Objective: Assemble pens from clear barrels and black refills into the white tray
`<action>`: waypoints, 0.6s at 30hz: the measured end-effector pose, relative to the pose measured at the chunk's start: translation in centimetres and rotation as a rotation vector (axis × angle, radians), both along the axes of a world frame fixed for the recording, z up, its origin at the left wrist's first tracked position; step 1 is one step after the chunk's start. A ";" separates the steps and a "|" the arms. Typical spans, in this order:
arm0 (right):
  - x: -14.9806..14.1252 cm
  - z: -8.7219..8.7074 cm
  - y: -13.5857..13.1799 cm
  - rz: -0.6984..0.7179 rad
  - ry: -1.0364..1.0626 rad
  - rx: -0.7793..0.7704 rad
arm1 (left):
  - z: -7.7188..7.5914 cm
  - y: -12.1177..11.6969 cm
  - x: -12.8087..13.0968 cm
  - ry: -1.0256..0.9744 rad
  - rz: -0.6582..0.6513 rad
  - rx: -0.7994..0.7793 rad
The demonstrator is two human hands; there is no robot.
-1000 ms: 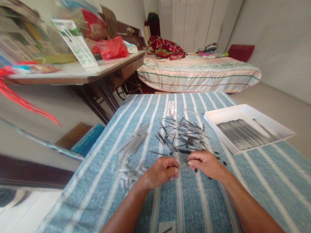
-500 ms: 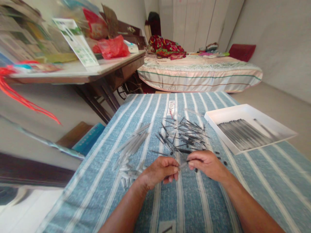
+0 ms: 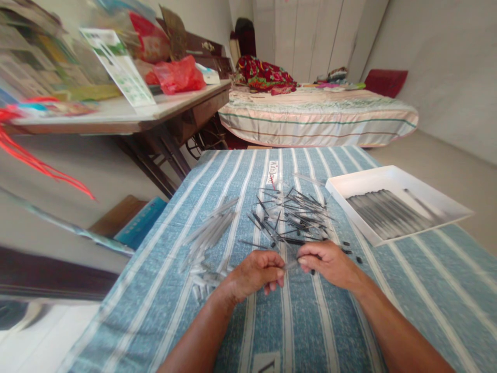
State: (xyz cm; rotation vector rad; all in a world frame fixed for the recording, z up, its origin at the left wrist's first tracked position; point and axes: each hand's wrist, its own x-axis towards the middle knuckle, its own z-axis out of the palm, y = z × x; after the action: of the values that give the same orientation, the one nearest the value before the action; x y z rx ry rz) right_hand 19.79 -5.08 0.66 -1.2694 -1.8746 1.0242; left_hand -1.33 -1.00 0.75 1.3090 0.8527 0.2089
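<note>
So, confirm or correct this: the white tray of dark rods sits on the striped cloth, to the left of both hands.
Wrong side: in the head view, the white tray is to the right of both the left hand and the right hand. It does hold dark rods and sit on the striped cloth.

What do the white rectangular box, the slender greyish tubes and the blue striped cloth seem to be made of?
White rectangular box: thin, smooth walls suggest cardboard or plastic; I cannot tell which.
Slender greyish tubes: probably clear plastic, since they look translucent.
Blue striped cloth: matte, probably woven fabric, from its speckled texture.
</note>
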 end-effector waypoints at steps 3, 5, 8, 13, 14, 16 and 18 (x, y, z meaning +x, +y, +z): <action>0.0 -0.1 0.0 -0.011 0.044 -0.032 | 0.1 -0.1 0.2 0.009 0.027 0.014; 0.0 -0.3 0.0 -0.021 0.052 -0.051 | 0.2 -0.3 0.4 0.017 0.059 0.038; 0.0 -0.5 0.0 -0.028 0.029 -0.052 | 0.4 -0.5 0.7 0.010 0.097 0.064; -0.2 -0.7 0.1 -0.027 -0.021 -0.037 | 0.5 -0.7 0.8 0.021 0.107 0.078; -0.2 -0.8 0.1 -0.028 -0.030 -0.035 | 0.5 -0.7 0.8 0.019 0.104 0.081; -0.2 -0.9 0.1 -0.027 -0.045 -0.030 | 0.5 -0.7 0.8 0.015 0.098 0.086; 0.0 -1.0 0.2 -0.019 -0.048 -0.029 | 0.5 -0.7 0.7 0.014 0.094 0.089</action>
State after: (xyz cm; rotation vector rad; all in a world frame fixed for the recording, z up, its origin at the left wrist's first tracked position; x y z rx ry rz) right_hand 19.76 -4.91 -0.30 -1.3369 -1.8863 1.0225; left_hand -0.60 -1.67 1.23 1.3557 0.9267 0.3146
